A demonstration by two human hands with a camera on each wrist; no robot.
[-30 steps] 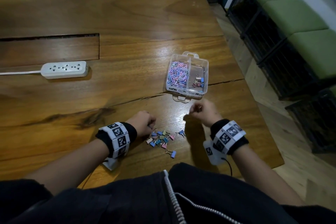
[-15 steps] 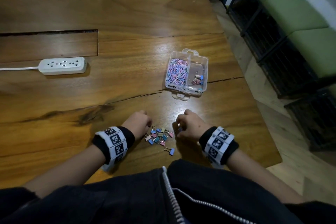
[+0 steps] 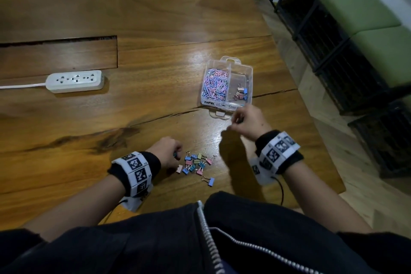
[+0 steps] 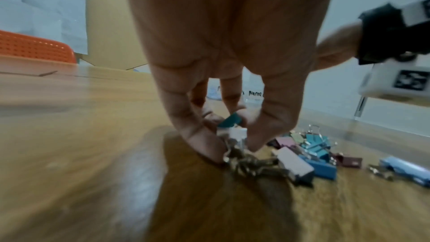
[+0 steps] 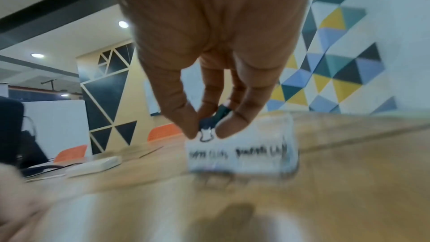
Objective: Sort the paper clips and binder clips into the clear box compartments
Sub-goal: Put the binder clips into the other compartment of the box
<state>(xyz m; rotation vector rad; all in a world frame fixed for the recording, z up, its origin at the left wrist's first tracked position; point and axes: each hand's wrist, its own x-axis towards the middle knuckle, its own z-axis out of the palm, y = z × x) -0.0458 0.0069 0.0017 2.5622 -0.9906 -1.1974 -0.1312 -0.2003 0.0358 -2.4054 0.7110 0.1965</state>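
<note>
A clear box (image 3: 249,73) sits on the wooden table; its left compartment holds pink and blue paper clips (image 3: 214,85), its right one a few binder clips (image 3: 240,93). Several coloured binder clips (image 3: 196,163) lie in a loose pile near the table's front. My left hand (image 3: 170,153) rests at the pile's left edge and pinches binder clips (image 4: 232,126) between thumb and fingers. My right hand (image 3: 243,121) hovers just in front of the box (image 5: 242,146) and pinches a dark binder clip (image 5: 214,119) by its body.
A white power strip (image 3: 75,81) with its cord lies at the left of the table (image 3: 133,6). A recessed slot (image 3: 57,55) runs behind it. The table's right edge drops to the floor beside green benches (image 3: 367,18).
My right hand has lifted from the pile with a binder clip and moved forward and right, up to the box. My left hand stays at the pile, fingers closed on clips.
</note>
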